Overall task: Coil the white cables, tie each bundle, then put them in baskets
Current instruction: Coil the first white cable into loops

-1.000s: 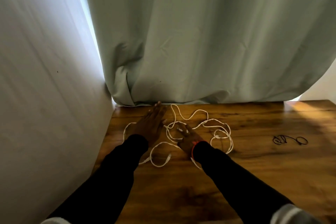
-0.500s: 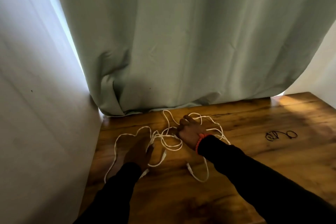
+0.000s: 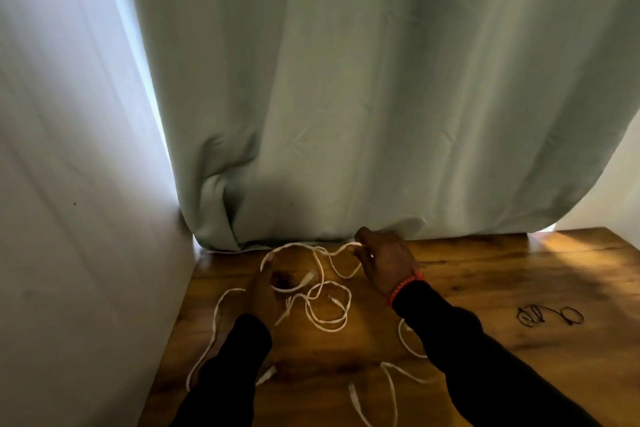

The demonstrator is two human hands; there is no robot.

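Loose white cables [image 3: 327, 308] lie tangled on the wooden table [image 3: 485, 288], with loops at the centre and strands trailing to the left edge and toward me. My left hand [image 3: 261, 291] grips a cable strand at the left of the tangle. My right hand [image 3: 384, 260], with an orange bracelet at the wrist, pinches the same strand near the curtain's hem. The strand arcs taut between both hands. White plug ends show at several places in the tangle.
A pale green curtain [image 3: 346, 114] hangs down to the table's far edge. A white wall [image 3: 69, 184] closes the left side. A small black twisted tie [image 3: 549, 315] lies on the table to the right. No basket is in view.
My right hand has moved back toward the curtain, drawing a strand out. My left hand has closed on the cable. The tangle has spread out, with more strands lying toward me.
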